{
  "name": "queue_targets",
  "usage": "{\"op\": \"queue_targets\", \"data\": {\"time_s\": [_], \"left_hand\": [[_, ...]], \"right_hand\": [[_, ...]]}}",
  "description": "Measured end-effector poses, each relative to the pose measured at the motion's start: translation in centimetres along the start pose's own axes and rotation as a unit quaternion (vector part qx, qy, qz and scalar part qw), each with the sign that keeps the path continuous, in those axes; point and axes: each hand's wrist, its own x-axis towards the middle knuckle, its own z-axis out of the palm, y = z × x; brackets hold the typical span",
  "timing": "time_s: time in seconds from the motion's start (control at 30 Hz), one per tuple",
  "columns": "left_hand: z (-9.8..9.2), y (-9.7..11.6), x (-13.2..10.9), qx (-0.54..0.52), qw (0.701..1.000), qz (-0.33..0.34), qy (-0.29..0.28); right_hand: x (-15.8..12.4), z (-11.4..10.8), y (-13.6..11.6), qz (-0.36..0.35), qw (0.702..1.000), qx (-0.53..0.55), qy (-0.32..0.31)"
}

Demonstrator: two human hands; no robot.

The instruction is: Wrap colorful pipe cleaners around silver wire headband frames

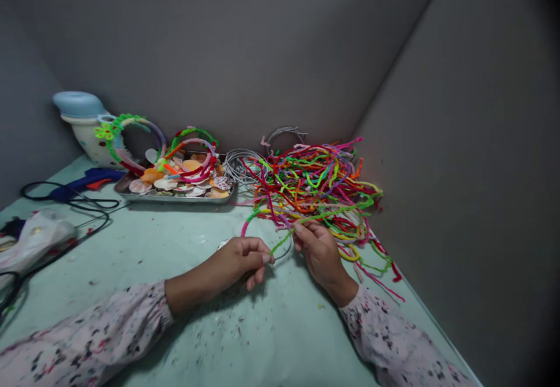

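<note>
Pinched in my left hand [251,261] is a wire ring, along with one end of a green pipe cleaner [281,243]. Pink and green fuzzy wrapping [248,222] covers part of the ring; a bare grey wire section [283,254] shows at its lower right. My right hand [318,253] has thumb and finger closed on the same green pipe cleaner, a short way from the left. Beyond the right hand its length trails over a heap of many-coloured pipe cleaners [315,177]. The left fingers hide part of the ring.
A metal tray [175,199] of seashells stands at the back, with wrapped rings [192,142] on it. Beside it lies a coil of grey wire [242,165]. A lidded container [85,124], black cable [94,215] and plastic bag [44,235] are on the left. Grey walls border the table.
</note>
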Motion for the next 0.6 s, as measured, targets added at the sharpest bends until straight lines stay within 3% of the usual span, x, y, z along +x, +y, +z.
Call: {"op": "queue_targets", "data": {"time_s": [0.13, 0.2, 0.37, 0.43, 0.5, 0.6], "left_hand": [[0.1, -0.2, -0.1, 0.098, 0.993, 0.059, 0.022], [0.0, -0.2, -0.3, 0.195, 0.973, 0.113, 0.057], [-0.3, 0.0, -0.9, 0.455, 0.854, 0.212, 0.138], [-0.3, 0.0, -0.9, 0.487, 0.831, 0.221, 0.153], [-0.2, -0.1, -0.8, 0.453, 0.851, 0.212, 0.160], [-0.2, -0.1, -0.5, 0.263, 0.949, 0.145, 0.096]], "right_hand": [[-0.2, 0.2, -0.2, -0.007, 0.997, -0.038, 0.061], [-0.2, 0.2, -0.4, -0.001, 0.994, -0.078, 0.082], [0.2, 0.2, -0.6, 0.034, 0.990, -0.106, 0.086], [0.4, 0.3, -0.7, 0.047, 0.993, -0.078, 0.081], [0.5, 0.3, -0.8, 0.064, 0.995, -0.042, 0.071], [0.6, 0.1, -1.3, 0.094, 0.995, 0.020, 0.034]]}}
